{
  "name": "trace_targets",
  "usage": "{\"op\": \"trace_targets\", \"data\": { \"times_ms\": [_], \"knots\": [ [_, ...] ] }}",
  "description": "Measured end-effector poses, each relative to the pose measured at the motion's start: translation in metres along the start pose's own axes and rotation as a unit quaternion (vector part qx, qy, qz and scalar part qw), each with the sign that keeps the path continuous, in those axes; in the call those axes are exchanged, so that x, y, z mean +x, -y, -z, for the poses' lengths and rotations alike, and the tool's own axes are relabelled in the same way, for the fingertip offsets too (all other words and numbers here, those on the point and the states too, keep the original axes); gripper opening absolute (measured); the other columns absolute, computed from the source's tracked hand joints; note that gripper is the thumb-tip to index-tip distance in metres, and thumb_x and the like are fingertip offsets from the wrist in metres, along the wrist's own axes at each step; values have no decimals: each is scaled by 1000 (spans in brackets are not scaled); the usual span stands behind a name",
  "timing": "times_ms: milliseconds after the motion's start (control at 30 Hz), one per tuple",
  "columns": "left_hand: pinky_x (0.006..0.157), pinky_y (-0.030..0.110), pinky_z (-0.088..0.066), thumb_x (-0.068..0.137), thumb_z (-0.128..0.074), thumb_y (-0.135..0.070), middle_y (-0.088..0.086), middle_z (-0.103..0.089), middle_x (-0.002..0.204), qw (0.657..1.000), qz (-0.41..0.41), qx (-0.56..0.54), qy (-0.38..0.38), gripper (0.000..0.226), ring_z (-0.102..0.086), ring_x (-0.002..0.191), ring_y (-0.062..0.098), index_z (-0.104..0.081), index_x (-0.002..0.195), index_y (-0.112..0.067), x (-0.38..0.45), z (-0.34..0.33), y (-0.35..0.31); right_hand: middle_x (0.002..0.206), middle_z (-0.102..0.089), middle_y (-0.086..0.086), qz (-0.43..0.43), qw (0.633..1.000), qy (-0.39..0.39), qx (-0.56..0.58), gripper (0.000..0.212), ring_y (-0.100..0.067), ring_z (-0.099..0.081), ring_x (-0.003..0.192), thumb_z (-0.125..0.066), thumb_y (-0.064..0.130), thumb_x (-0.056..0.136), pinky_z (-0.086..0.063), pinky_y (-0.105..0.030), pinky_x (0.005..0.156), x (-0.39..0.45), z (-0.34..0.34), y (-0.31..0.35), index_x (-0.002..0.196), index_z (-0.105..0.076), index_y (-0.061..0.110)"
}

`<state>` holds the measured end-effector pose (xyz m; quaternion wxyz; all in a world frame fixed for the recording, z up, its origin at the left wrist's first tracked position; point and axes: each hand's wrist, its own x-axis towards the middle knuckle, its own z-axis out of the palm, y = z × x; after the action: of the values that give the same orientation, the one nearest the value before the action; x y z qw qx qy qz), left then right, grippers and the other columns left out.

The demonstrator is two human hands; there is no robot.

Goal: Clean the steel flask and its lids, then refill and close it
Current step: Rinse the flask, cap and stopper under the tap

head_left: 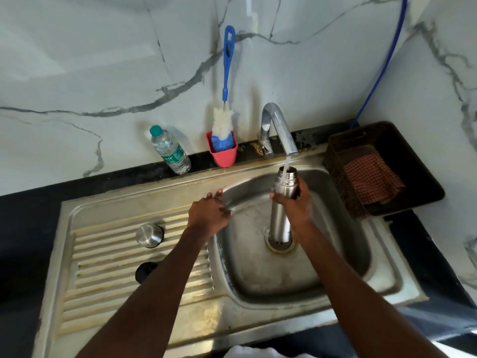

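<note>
Under the running tap [278,130], right hand [294,205] grips the flask [281,215].

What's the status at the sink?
Right hand has a grip on flask, upright under running tap. Left hand rests on sink rim. Both lids off, on drainboard. Nothing blocking.

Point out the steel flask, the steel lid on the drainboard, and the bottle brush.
steel flask [279,218]: head view, bare lower body below the gripping hand.
steel lid [149,235]: head view, its domed top.
bottle brush [228,60]: head view, middle of blue handle.
</note>
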<state>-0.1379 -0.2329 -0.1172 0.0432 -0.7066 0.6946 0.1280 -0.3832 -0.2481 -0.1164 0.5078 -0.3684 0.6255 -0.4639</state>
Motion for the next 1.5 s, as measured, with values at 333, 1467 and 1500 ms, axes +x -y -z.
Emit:
{"op": "trace_targets", "data": {
  "times_ms": [333,1467,1500],
  "knots": [
    [122,30,-23,112,-26,-58,-7,-36,165,800,-37,-594,68,60,-29,148,4,-35,162,-27,39,81,-106,110,-75,15,14,988,45,-145,81,-8,-70,104,-97,11,56,-57,-49,96,-17,27,-13,124,-64,39],
    [125,38,-30,100,-52,-13,9,-26,173,991,42,-111,61,67,-33,156,26,-32,163,-13,-117,-29,2,106,-69,-17,-417,706,166,547,57,-32,-74,82,-68,46,88,-60,-33,51,-84,40,89,111,-68,-6],
    [124,38,-33,100,-54,-14,8,-29,172,991,47,-113,59,67,-37,154,27,-33,163,-14,-117,-25,2,107,-68,-17,-419,704,167,548,57,-32,-74,81,-67,48,90,-60,-33,51,-85,39,86,112,-67,-5]
  ]
}}
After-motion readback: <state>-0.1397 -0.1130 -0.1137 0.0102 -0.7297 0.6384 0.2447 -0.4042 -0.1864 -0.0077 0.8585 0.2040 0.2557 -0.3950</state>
